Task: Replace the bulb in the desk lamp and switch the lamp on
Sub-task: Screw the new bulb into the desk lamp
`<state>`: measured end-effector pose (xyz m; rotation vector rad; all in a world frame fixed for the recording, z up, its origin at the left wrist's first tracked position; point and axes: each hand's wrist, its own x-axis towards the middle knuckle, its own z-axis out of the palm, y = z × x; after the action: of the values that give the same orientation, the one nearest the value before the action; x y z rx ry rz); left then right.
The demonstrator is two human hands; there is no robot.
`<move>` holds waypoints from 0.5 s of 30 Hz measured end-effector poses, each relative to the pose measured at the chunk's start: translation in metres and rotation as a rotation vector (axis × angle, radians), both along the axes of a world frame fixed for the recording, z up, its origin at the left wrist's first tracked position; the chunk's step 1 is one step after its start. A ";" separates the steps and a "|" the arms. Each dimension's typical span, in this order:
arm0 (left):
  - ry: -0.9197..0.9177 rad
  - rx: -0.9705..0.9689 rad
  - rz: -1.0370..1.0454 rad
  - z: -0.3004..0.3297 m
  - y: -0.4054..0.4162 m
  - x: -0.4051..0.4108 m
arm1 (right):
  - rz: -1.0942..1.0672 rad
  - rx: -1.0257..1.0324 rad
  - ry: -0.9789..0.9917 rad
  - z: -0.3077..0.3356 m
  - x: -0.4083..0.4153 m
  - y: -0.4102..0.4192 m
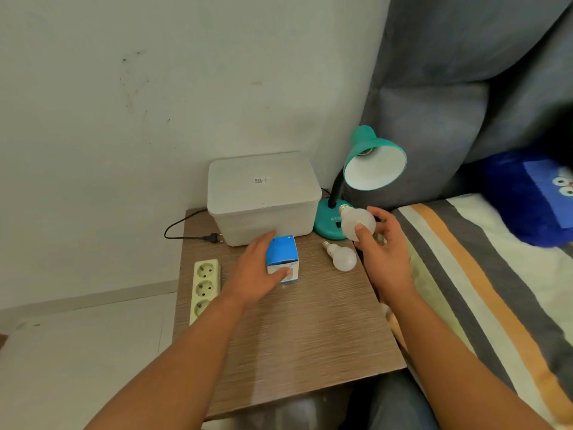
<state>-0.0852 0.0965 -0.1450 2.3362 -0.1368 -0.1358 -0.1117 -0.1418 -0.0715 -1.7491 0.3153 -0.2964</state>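
Bedside scene, from above: your two bare arms reach over a brown wood-grain table (310,336) set between a pale wall and a bed with a striped cover (483,274), a grey padded headboard (449,88) rising behind it. At the table's back stands a white lidded plastic box (263,197). Just right of it is the teal gooseneck desk lamp (369,169), its shade tipped toward you, the socket inside showing no bulb; its round base sits at the table's rear right corner. A dark blue plush toy with eyes (533,197) lies on the bed.

Your right hand (384,246) is raised in front of the lamp base, thumb and fingers (359,228) curled round a frosted white bulb (356,223), its metal screw cap pointing up and left. Your left hand (257,271) grips a small blue-and-white cardboard carton (282,256) standing on the table just before the plastic box, thumb across its front face. A cream three-socket power strip (204,287) lies along the table's left edge. Between your hands, a second, smaller white bulb (341,256) lies on its side on the table, near the lamp base. A black plug on its cord (214,237) rests unplugged left of the box.
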 end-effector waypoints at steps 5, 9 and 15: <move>-0.078 -0.009 -0.082 0.032 -0.029 0.005 | -0.046 0.012 -0.074 0.019 0.000 -0.010; -0.154 -0.009 -0.125 0.058 -0.055 0.020 | -0.087 0.014 -0.122 0.024 0.011 -0.018; -0.251 -0.049 -0.162 0.097 -0.095 0.056 | -0.123 -0.039 -0.175 0.031 0.042 -0.023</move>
<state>-0.0296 0.0013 -0.0484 2.2837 -0.4491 0.0810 -0.0697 -0.1648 -0.0406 -1.7310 0.2924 -0.5445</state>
